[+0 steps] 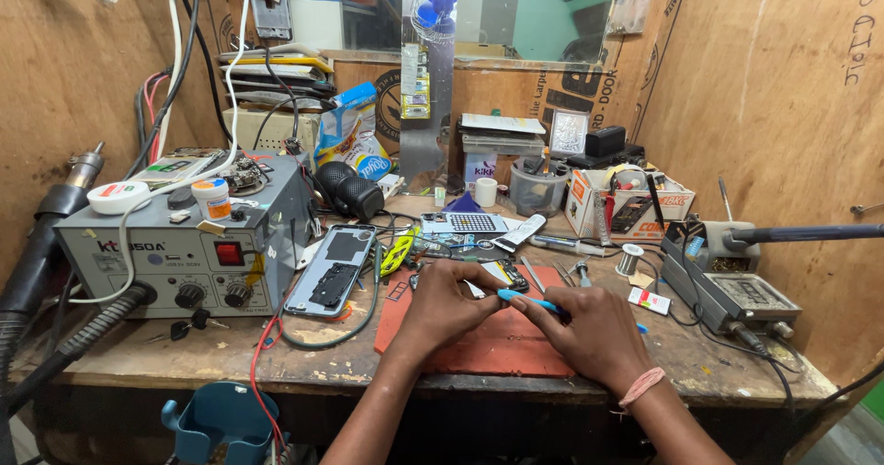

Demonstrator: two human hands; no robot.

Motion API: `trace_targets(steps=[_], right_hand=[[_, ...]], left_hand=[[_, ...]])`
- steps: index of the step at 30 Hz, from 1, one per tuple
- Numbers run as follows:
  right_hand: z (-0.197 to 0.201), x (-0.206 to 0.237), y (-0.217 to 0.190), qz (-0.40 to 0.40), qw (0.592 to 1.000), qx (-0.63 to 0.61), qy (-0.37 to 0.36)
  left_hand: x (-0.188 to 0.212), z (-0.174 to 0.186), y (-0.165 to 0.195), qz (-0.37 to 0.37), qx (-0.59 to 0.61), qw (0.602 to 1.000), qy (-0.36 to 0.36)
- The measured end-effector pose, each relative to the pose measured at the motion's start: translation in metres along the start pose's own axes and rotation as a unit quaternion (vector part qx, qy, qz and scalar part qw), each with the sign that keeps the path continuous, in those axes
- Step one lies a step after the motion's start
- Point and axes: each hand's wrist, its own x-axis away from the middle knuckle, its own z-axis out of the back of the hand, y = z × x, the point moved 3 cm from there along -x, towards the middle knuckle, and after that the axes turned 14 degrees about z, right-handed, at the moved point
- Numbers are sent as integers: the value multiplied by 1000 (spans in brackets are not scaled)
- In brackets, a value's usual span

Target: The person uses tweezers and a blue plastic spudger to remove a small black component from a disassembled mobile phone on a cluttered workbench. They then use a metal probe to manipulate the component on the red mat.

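Observation:
My right hand [589, 331] holds a blue-handled tool [525, 297], its tip pointing left toward a small phone part. My left hand [442, 304] pinches and steadies that small dark part [505, 276] over the red work mat [502, 345]. Both hands meet at the mat's far edge. An opened phone body [331, 272], back side up, lies to the left of the mat. Yellow-green tweezers [398, 253] rest just beyond my left hand.
A grey hot-air rework station [175, 253] stands at the left, hose trailing off the bench. A soldering iron on its stand [737, 272] sits at right. Boxes, a cup, a solder spool [629, 259] and cables crowd the back. A teal holder [216, 419] hangs below the bench's front edge.

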Motion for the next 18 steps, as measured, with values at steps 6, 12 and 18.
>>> trace_targets(steps=[6, 12, 18], right_hand=[[3, 0, 0, -49, 996, 74, 32], [7, 0, 0, -37, 994, 66, 80], [0, 1, 3, -58, 998, 0, 25]], left_hand=[[2, 3, 1, 20, 27, 999, -22], [2, 0, -3, -9, 56, 998, -37], [-3, -7, -10, 20, 52, 994, -90]])
